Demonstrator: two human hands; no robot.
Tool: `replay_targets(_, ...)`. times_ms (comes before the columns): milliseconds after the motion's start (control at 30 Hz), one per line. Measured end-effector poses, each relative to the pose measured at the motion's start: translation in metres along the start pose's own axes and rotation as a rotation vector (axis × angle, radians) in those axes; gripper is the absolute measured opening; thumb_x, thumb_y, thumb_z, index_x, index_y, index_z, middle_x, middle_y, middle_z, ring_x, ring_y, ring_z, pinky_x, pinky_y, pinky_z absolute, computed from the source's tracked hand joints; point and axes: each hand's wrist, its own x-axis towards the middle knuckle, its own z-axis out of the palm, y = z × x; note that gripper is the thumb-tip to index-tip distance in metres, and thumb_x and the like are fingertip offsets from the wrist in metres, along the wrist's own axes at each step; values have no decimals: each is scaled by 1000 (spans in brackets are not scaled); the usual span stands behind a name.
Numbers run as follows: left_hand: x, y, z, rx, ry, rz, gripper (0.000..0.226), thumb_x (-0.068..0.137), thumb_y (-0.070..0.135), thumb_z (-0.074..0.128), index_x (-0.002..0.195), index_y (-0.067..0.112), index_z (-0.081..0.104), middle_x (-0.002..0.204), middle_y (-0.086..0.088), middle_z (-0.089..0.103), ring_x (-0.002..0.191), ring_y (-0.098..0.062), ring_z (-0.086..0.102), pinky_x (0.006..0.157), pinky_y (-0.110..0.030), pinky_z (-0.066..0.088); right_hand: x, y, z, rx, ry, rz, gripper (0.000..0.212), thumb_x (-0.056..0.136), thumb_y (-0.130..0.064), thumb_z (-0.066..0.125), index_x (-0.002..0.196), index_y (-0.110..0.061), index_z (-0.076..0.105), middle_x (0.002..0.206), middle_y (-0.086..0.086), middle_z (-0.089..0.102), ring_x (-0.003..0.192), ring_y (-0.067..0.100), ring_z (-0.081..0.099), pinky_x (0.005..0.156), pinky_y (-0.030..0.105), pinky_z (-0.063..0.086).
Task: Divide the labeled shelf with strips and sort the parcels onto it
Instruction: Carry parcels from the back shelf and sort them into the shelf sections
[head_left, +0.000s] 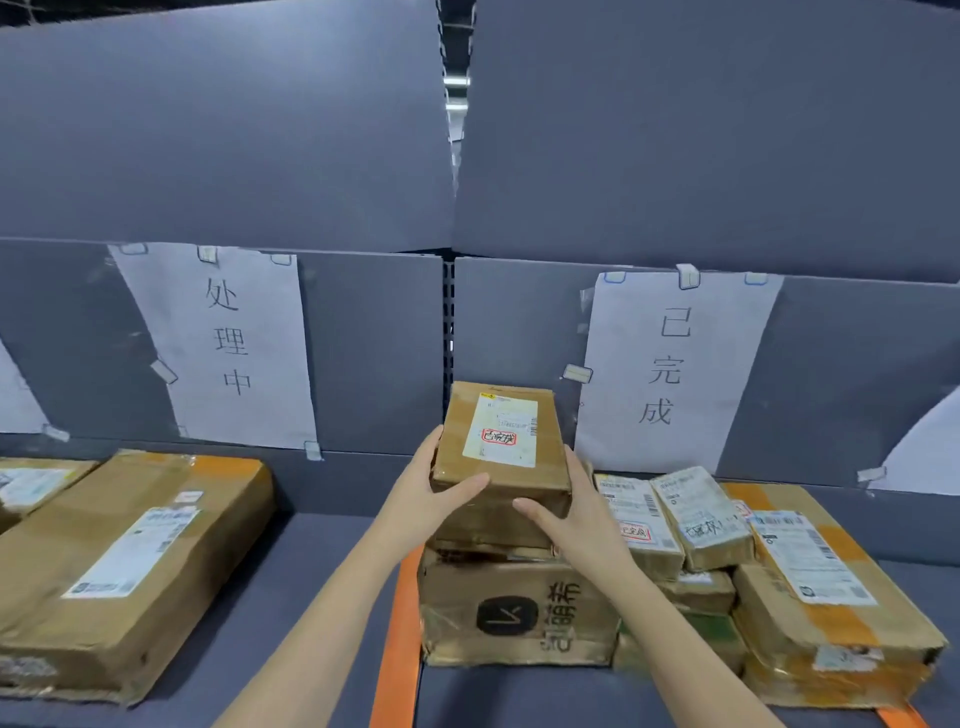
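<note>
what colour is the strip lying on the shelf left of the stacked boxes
Orange; the strip shows clearly in the head view, beside the logo box.

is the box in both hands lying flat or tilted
Tilted: the small box, gripped by left hand and right hand, leans on the logo box.

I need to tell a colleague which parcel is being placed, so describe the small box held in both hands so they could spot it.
Find the paper sign reading 已完成 on the right of the grey shelf wall. Just left of it, atop the box with a black logo, is the small brown box, gripped by the left hand and right hand. Alone among the parcels, it is held, highest up.
</note>
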Motion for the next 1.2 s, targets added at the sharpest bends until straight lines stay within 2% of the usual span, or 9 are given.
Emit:
replay_targets(167, -1, -2, 1, 72, -28, -14, 62, 82, 42, 67, 134, 43, 35, 129, 31, 49, 124, 3, 44, 104, -29, 38, -2, 9, 3, -65, -29, 9, 85, 80, -51, 65, 146, -35, 15, 131, -28, 42, 110, 2, 46, 95, 26, 42)
replay_targets(233, -3, 7, 4, 223, 9, 2, 70, 86, 40, 63, 143, 37, 23, 149, 19, 28, 142, -10, 19, 112, -34, 25, -5, 8, -2, -110, -52, 15, 91, 75, -63, 59, 148, -35, 12, 142, -18, 41, 111, 7, 49, 99, 37, 45)
replay_targets(333, -6, 28, 18, 556, 153, 203, 71, 92, 38, 52, 149, 20, 13, 158, 1, 1, 145, -19, -12, 116, -37, 3, -15, 2, -21, -228, -16, -28, 91, 77, -69, 44, 150, -30, 7, 154, -11, 23, 140, 10, 26, 113, 34, 27)
replay_targets(400, -11, 48, 37, 599, 157, 329, 62, 94, 35, 48, 147, 15, 22, 158, 0, 5, 145, -21, -6, 115, -31, 1, -27, 1, -44, -288, 58, -54, 75, 88, -57, 41, 150, -28, 10, 155, -9, 21, 142, 9, 19, 114, 30, 21)
replay_targets(567, -27, 103, 126, 539, 47, 503, 51, 93, 25, 53, 140, 9, 40, 153, -7, 26, 140, -24, 26, 114, -36, 23, -85, 24, -138, -518, 300, -6, 57, 98, -35, 40, 149, -18, 19, 155, -2, 21, 144, 14, 11, 114, 23, 9)
replay_targets(733, -62, 168, 276, 496, -163, 733, 53, 85, 33, 37, 122, 1, 58, 125, -17, 59, 113, -35, 57, 100, -51, 39, -200, 64, -264, -661, 531, 187, 56, 97, -31, 46, 147, -15, 26, 154, 1, 25, 143, 17, 20, 113, 26, 17)
replay_targets(867, -131, 223, 404, 403, -354, 907, 55, 89, 34, 36, 131, 2, 50, 134, -14, 53, 124, -31, 49, 110, -46, 25, -316, 96, -354, -759, 752, 356, 52, 94, -23, 54, 141, -7, 39, 147, 11, 39, 138, 28, 33, 113, 36, 28)
replay_targets(1067, -230, 278, 554, 277, -672, 1009, 58, 95, 38, 33, 145, 9, 29, 153, -6, 27, 144, -23, 17, 117, -33, 2, -470, 125, -446, -770, 964, 649, 49, 95, -19, 52, 141, -8, 39, 148, 8, 37, 139, 21, 32, 103, 10, 13)
replay_targets(1200, -273, 305, 642, 196, -781, 1070, 55, 98, 33, 40, 147, 12, 25, 154, -3, 24, 144, -17, 15, 116, -25, 4, -534, 157, -497, -816, 1005, 762, 54, 97, -25, 47, 146, -13, 28, 154, 5, 25, 143, 18, 20, 109, 17, 13)
